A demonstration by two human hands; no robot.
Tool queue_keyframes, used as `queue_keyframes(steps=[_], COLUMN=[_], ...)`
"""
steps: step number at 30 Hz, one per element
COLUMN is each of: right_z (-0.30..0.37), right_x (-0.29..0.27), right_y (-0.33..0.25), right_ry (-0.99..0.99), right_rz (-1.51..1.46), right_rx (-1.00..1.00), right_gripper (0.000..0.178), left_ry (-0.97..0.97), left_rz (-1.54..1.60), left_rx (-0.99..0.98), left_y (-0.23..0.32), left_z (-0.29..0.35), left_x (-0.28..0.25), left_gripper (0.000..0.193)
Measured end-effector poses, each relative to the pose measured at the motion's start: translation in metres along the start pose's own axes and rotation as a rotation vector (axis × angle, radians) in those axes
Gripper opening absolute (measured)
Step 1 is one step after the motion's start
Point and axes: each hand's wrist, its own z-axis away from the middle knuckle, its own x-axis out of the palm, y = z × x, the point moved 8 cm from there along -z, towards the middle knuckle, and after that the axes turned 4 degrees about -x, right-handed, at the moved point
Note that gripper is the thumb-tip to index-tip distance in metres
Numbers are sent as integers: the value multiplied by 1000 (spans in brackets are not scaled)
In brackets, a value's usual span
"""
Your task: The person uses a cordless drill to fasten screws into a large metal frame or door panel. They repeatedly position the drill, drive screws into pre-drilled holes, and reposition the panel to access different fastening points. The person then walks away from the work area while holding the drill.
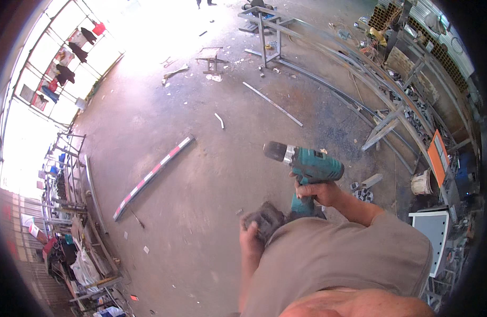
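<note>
My right hand (318, 192) is wrapped round the grip of a teal cordless drill (316, 165). The drill is held in front of my body, and its dark chuck points left. Lower and to the left, my left hand (250, 238) grips a dark, blocky battery pack (268, 217). That pack is close beside the foot of the drill; whether the two touch, I cannot tell. The drill's foot is partly hidden by my shirt.
A red-and-white striped bar (154, 176) lies on the floor to the left. Long metal frames (333, 48) run along the right, near a white bucket (420, 183). Cluttered racks (69, 195) line the left wall. Metal strips and scraps (272, 104) are scattered ahead.
</note>
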Motion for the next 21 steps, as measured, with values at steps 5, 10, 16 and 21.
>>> queue_keyframes(steps=[5, 10, 16, 21], right_z=[-170, -392, -645, -848], right_x=[-17, -40, -30, -22], right_y=[-33, -25, -71, -120], right_ry=[89, -41, -208, -257], right_rz=[-139, -230, -179, -65], right_rx=[49, 85, 146, 131], right_gripper=[51, 53, 56, 57], left_ry=[27, 120, 155, 244], left_rz=[-88, -203, -64, -62], left_rx=[25, 92, 56, 130], left_y=[131, 230, 353, 466], left_z=[-159, -339, -510, -664], left_x=[41, 46, 93, 119], left_gripper=[69, 62, 51, 43])
